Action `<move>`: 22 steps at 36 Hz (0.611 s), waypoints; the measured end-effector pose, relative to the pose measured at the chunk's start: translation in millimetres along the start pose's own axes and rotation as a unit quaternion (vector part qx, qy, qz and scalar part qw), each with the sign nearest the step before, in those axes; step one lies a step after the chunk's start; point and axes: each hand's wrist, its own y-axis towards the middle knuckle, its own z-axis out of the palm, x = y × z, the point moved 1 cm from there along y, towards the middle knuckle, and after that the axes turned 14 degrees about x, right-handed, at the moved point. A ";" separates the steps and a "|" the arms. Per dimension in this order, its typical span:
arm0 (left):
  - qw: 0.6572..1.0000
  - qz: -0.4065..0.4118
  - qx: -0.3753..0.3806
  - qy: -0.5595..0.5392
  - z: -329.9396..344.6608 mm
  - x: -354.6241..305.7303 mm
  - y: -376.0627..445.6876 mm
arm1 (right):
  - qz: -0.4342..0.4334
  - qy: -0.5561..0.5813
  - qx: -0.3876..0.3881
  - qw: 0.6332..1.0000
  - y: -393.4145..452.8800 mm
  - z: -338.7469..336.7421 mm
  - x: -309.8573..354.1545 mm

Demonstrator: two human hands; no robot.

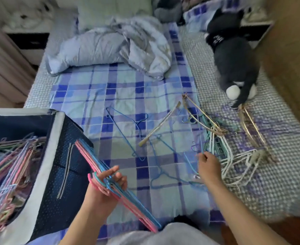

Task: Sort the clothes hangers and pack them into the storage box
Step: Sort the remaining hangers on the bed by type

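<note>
right hand [208, 165] fingers pinched a strand at the hanger tangle [221, 151], lying just beyond-right | left hand [108, 183] gripped pink-blue hanger bundle [92, 160], axis toward storage box [45, 156]

The bed [278, 183] carries a blue checked sheet [121, 96] down its middle. A crumpled pale quilt [110, 48] lies at the far end and a dark plush toy [234, 57] near the right edge. Loose blue wire hangers [123, 131] and a wooden hanger [159, 126] lie mid-sheet. A tangle of white, green and wooden hangers [234, 152] sits toward the right edge.
</note>
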 end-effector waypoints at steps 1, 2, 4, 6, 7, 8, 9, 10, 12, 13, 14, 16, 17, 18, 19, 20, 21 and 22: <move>1.000 0.006 0.012 -0.004 6.2 -2.4 -0.3 | 0.001 0.018 -0.024 1.000 -9.5 -16.8 0.3; 1.000 0.009 0.024 -0.001 11.5 -5.3 -0.4 | -0.001 0.032 -0.052 0.998 -18.9 -32.2 1.0; 0.999 -0.008 0.052 0.008 24.9 -7.9 -2.4 | -0.005 0.045 -0.107 0.993 -42.2 -63.0 4.0; 0.998 -0.021 0.053 0.018 32.2 -12.9 2.9 | -0.018 0.068 -0.134 0.988 -60.5 -81.5 11.6; 0.998 -0.029 0.059 0.025 37.5 -13.8 4.5 | -0.020 0.106 -0.137 0.985 -70.2 -86.9 13.6; 0.996 -0.035 0.070 0.031 42.7 -14.2 4.4 | -0.013 0.173 -0.126 0.977 -75.6 -87.7 12.0; 0.996 -0.041 0.071 0.031 45.8 -14.2 5.9 | 0.003 0.267 -0.100 0.958 -79.8 -85.9 8.2; 0.996 -0.050 0.072 0.032 46.7 -14.5 10.1 | 0.021 0.374 -0.062 0.925 -84.1 -82.0 4.7; 0.994 -0.068 0.077 0.021 45.8 -14.0 17.2 | 0.047 0.532 0.048 0.844 -91.4 -70.2 -4.1; 0.994 -0.071 0.083 0.022 46.8 -13.6 18.3 | 0.051 0.573 0.106 0.811 -97.4 -63.7 -6.0; 0.993 -0.071 0.092 0.027 50.1 -13.9 17.4 | 0.045 0.593 0.169 0.786 -105.0 -56.4 -6.4; 0.990 -0.070 0.112 0.052 56.7 -12.7 13.5 | 0.032 0.570 0.279 0.772 -122.9 -40.5 -5.2; 0.988 -0.072 0.124 0.058 58.3 -11.9 11.8 | 0.023 0.526 0.318 0.789 -130.1 -30.6 -4.3; 0.986 -0.078 0.137 0.057 59.8 -10.4 8.9 | 0.010 0.466 0.342 0.816 -134.7 -20.4 -4.7; 0.983 -0.088 0.152 0.051 60.1 -8.7 7.7 | -0.001 0.395 0.352 0.849 -137.5 -9.9 -3.7; 0.981 -0.098 0.162 0.039 59.9 -7.1 6.1 | -0.011 0.315 0.350 0.882 -138.6 0.9 -3.6; 0.980 -0.106 0.164 0.024 58.5 -5.2 5.9 | -0.020 0.235 0.347 0.908 -138.7 10.2 -3.7; 0.980 -0.113 0.165 0.007 58.9 -4.7 4.0 | -0.030 0.169 0.347 0.922 -138.0 18.8 -2.9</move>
